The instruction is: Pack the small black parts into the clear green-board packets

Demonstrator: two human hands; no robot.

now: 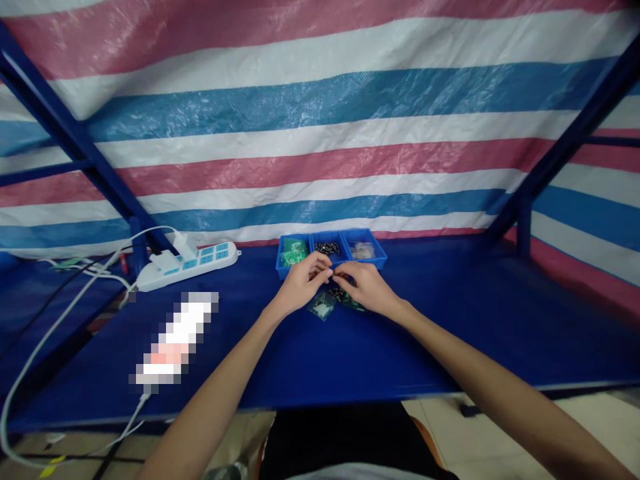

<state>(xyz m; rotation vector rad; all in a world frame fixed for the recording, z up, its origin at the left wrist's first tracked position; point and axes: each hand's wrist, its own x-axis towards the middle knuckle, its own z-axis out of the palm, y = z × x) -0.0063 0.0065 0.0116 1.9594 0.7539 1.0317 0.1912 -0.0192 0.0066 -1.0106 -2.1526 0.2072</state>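
On the left of the blue table (450, 333) lies a white power strip (187, 265) with a plug in it. More to the right, the left hand (300, 283) and the right hand (367, 287) meet, fingers pressed together on a small part (334, 273) that is too small to name. Under them lie a clear small bag (323, 307) and green pieces (353, 304). Just behind the hands stands a blue tray (376, 257) with three compartments.

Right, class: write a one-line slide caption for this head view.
Both hands, left and right, meet over small parts before three blue bins on a blue bench.
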